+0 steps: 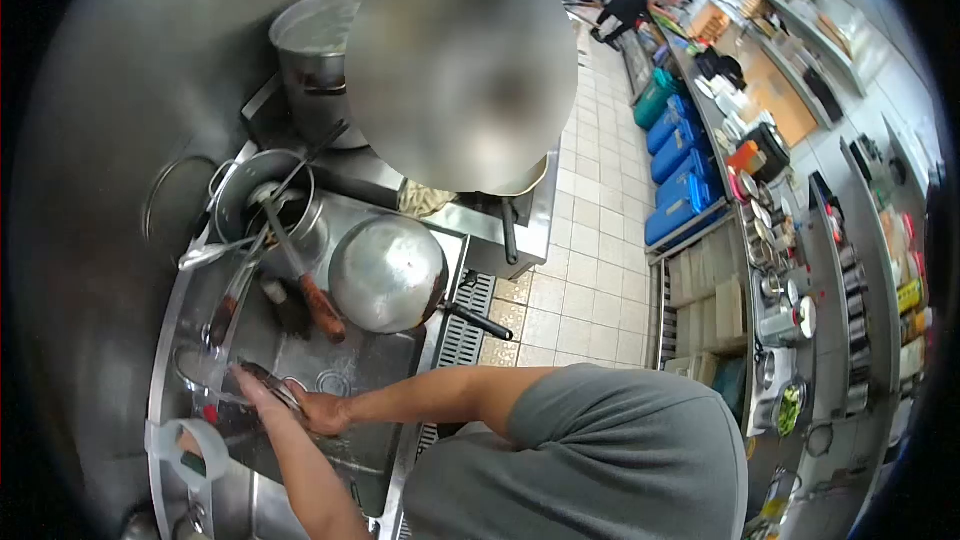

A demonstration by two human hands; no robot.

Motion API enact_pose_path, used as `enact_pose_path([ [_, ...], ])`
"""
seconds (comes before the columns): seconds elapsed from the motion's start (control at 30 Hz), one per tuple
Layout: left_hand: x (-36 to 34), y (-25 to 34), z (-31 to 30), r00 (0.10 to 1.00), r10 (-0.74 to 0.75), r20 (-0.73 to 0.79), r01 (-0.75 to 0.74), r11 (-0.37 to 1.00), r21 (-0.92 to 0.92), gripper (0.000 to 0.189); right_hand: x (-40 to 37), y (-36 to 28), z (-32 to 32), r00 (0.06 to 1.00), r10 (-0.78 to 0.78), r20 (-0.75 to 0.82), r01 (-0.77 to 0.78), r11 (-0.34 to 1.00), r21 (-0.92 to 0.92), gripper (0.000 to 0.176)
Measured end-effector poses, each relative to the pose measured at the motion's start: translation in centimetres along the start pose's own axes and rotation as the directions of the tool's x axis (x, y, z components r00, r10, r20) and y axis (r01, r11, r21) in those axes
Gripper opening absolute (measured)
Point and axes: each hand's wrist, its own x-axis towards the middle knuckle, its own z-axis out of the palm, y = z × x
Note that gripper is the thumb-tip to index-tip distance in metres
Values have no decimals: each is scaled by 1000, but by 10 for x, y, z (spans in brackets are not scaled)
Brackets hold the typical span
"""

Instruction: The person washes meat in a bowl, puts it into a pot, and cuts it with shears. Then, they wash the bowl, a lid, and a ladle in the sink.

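Both my hands are low over the metal sink [375, 380], beside a stream of water. My right hand [318, 408] is closed around one end of a dark, shiny item [268, 377] with a pale metal edge; its kind is not clear. Along the other side of that item lies my left hand [258, 390], its fingers blurred and partly hidden. A round metal wok [388, 270] with a black handle rests at the sink's right side. Beyond my hands, a metal pot [315, 235] holds long-handled utensils. A tool with a reddish-brown handle [320, 308] leans out from it.
A large stockpot [312, 75] stands behind the sink, near a pale cloth [425, 198]. A white plastic container [192, 452] sits at the near left edge. Across the tiled floor [590, 240] are blue bins [680, 210] and a long counter. A person [630, 8] bends over farther back.
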Motion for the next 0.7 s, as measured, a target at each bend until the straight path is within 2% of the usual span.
enact_pose_path([
  [0.03, -58, 6, 22, 994, 90, 62, -81, 987, -137, 80, 8, 15, -7, 999, -13, 33, 19, 981, -195, 99],
  [0.07, -85, 11, 38, 977, 184, 107, -149, 949, -277, 87, 14, 22, -14, 997, -17, 70, 43, 924, -380, 100],
  [0.1, -83, 9, 33, 975, 190, 112, -154, 950, -271, 87, 13, 16, -21, 998, -23, 63, 46, 925, -377, 100],
  [0.17, -75, -3, 10, 921, 70, 382, 97, 911, -400, 96, 6, -1, -37, 987, 102, 126, -23, 857, -515, 98],
  [0.2, -83, 0, 5, 946, 63, 318, 57, 934, -353, 96, 8, 0, -34, 987, 105, 125, -27, 859, -512, 98],
  [0.23, -79, -4, 1, 946, 60, 318, 59, 935, -351, 96, 15, 3, -27, 985, 110, 130, -50, 916, -398, 95],
  [0.27, -74, -10, -1, 944, 140, 299, -93, 982, -166, 90, 22, 7, -22, 985, 112, 135, -71, 957, -280, 92],
  [0.3, -63, -19, -5, 930, 222, 293, -240, 971, 26, 84, 27, 8, -16, 984, 113, 136, -70, 957, -282, 92],
  [0.33, -59, -24, -6, 940, 147, 309, -228, 942, 245, 73, 30, 1, -9, 990, 127, -65, -126, 992, 22, 88],
  [0.37, -57, -28, -14, 941, 148, 303, -226, 943, 244, 73, 32, -6, 0, 948, 200, -250, -111, 938, 329, 85],
  [0.4, -85, -25, -8, 958, -90, 273, -40, 899, 437, 74, -1, -66, -25, 876, 408, -256, -236, 826, 512, 69],
  [0.43, -103, -23, -6, 928, -317, 196, 139, 782, 608, 75, 2, -63, -32, 875, 412, -253, -239, 824, 513, 69],
  [0.47, -99, -27, -17, 928, -319, 193, 142, 781, 608, 75, 6, -55, -39, 864, 474, -169, -303, 759, 576, 60],
  [0.5, -88, -35, -38, 968, -197, 154, 32, 709, 705, 71, 10, -46, -45, 847, 526, -82, -365, 686, 629, 51],
  [0.53, -72, -47, -63, 989, -64, 133, -67, 610, 790, 68, 12, -36, -54, 859, 510, -33, -372, 668, 644, 37],
  [0.57, -56, -58, -89, 989, 72, 128, -146, 486, 862, 64, 17, -23, -64, 860, 509, -33, -371, 670, 643, 37],
  [0.6, -45, -67, -113, 970, 203, 135, -199, 343, 918, 62, 23, -8, -73, 861, 507, 32, -431, 697, 573, 36],
  [0.63, -64, -61, -111, 931, 329, 156, -228, 192, 955, 60, 27, -1, -80, 856, 507, 97, -485, 724, 490, 35],
  [0.67, -83, -48, -110, 992, -125, -33, 115, 728, 676, 64, 32, 5, -83, 855, 508, 103, -489, 725, 486, 35],
  [0.7, -76, -56, -124, 991, -127, -41, 121, 727, 676, 64, 36, 7, -82, 876, 470, -109, -384, 816, 433, 32],
])
